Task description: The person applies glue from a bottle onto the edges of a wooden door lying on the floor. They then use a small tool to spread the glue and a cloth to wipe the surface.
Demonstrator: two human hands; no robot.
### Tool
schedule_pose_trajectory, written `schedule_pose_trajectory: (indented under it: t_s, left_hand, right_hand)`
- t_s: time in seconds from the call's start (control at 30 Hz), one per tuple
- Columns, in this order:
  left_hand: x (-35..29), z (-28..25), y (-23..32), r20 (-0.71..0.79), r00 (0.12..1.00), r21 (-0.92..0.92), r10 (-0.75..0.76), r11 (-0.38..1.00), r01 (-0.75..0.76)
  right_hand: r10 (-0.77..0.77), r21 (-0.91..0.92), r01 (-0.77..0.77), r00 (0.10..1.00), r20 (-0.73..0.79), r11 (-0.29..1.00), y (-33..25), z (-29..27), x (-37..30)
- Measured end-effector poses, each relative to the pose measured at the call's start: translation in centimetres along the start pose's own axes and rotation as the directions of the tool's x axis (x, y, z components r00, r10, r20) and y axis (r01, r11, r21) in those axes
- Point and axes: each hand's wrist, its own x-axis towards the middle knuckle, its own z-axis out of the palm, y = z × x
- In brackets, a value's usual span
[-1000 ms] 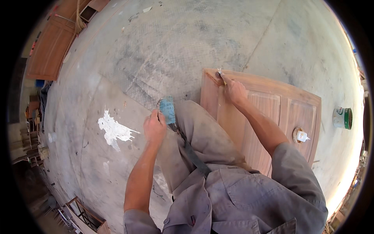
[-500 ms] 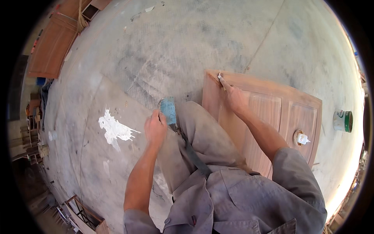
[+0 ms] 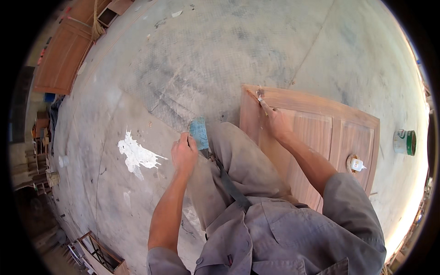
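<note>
My left hand [image 3: 184, 155] pinches a piece of blue-green sandpaper [image 3: 198, 133] above my left knee. My right hand [image 3: 277, 123] reaches over a reddish-brown wooden panel door [image 3: 309, 96] lying to the right of my legs. Its index finger stretches toward the door's far left corner, the other fingers curled under. Something small and whitish [image 3: 260, 98] shows at the fingertip, against the frame near a dark spot; whether it is a thin tool or filler cannot be made out. A small white bottle [image 3: 356, 164] lies on a round brownish lid or dish on the door's right panel.
White paste [image 3: 139, 155] is splattered on the concrete floor [image 3: 206, 59] to the left. A green and white can [image 3: 404, 142] stands right of the door. Another wooden door [image 3: 64, 59], a straw broom [image 3: 97, 30] and a wooden frame [image 3: 98, 254] are along the left side.
My right fingertip has drawn slightly back toward me along the door's corner, uncovering a dark spot. The left hand still holds the sandpaper; the whole view has shifted a little.
</note>
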Motion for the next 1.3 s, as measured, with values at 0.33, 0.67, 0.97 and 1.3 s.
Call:
schedule_pose_trajectory:
  t_s: [0.33, 0.67, 0.97, 1.3]
  left_hand:
    - [0.2, -0.1, 0.1, -0.025, 0.999, 0.006, -0.042, 0.999, 0.042]
    - [-0.1, 1.0, -0.3, -0.002, 1.0, -0.065, -0.007, 0.998, 0.007]
    - [-3.9, -0.9, 8.3, -0.009, 1.0, -0.535, -0.007, 0.845, 0.001]
    - [-7.2, 1.2, 18.3, 0.303, 0.942, -0.759, 0.145, 0.635, 0.147]
  right_hand:
    - [-0.274, 0.075, 0.264, 0.943, 0.188, 0.962, -5.8, 1.6, -3.4]
    - [-0.303, 0.187, 0.252, 0.893, 0.332, 0.949, 2.0, -7.3, -14.2]
    - [0.146, 0.76, -0.075, 0.989, -0.026, 0.646, -4.7, -9.3, -13.9]
    - [0.329, 0.9, -0.37, 0.9, 0.285, 0.231, -3.9, -9.9, -12.6]
